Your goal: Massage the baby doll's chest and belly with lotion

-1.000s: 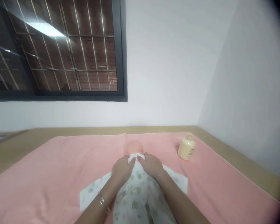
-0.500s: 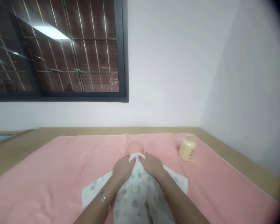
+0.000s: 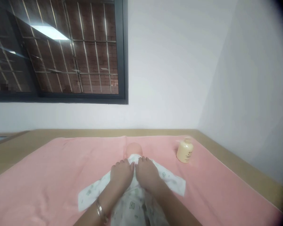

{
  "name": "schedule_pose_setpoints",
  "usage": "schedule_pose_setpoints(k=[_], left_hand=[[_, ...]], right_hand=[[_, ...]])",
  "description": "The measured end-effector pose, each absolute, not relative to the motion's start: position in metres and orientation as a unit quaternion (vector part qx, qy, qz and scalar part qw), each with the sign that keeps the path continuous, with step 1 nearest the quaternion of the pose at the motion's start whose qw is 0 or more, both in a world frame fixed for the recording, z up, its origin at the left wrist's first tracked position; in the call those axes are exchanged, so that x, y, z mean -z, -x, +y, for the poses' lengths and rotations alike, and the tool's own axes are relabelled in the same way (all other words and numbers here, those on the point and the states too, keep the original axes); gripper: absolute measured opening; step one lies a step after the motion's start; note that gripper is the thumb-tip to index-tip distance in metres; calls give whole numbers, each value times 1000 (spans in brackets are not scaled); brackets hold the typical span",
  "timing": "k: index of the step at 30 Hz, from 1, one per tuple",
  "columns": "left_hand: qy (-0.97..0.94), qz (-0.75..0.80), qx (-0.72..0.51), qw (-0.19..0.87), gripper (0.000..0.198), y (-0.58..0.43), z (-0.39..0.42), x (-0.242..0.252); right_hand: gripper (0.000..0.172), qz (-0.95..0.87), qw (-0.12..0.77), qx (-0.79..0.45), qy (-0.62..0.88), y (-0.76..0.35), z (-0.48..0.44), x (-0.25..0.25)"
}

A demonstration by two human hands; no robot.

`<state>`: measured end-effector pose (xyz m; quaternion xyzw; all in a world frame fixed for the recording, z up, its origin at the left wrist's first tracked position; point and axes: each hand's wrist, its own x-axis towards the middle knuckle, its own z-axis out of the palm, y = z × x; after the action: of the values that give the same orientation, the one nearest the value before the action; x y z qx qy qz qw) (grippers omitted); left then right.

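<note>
On the pink cloth (image 3: 56, 175) lies the white patterned garment (image 3: 132, 205), its long axis running straight away from me. Equally near, my left hand (image 3: 121, 172) and right hand (image 3: 147, 172) curl over its upper front, whether clamped on fabric I can't tell; just beyond lies the doll's head (image 3: 134, 149).

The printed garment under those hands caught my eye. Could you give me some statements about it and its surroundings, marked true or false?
1. The left hand and right hand both touch the printed garment. True.
2. A cream bottle sits between the hands. False: it is to the right of the right hand.
3. The cloth beneath the garment is blue. False: it is pink.
4. A bracelet is worn on the left arm. True.
5. Metal bars show at the window. True.
</note>
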<state>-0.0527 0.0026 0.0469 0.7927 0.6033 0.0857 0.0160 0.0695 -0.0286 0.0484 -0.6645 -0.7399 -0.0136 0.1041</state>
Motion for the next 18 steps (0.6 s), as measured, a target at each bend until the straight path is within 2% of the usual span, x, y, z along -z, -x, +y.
schedule_pose_setpoints(k=[3,5,7,12,14,18], left_hand=[[-802,592,-61,-44,44,42,-23,-51],[-818,571,-50,-46,40,38,-34,-53],[-831,552,-49,-37,38,38,-37,-53],[-815,568,-111,-16,49,48,-10,-48],[-805,579,-127,29,52,53,5,-44],[-778,596,-142,143,54,60,24,-41]], right_hand=[[45,-693,137,-46,707,-88,-10,-42],[57,-661,150,-116,726,-99,-1,-39],[63,-649,152,-143,731,-104,0,-40],[47,-695,113,-24,709,-87,-25,-53],[41,-711,92,-6,697,-78,-37,-59],[41,-708,89,-12,701,-71,-42,-60]])
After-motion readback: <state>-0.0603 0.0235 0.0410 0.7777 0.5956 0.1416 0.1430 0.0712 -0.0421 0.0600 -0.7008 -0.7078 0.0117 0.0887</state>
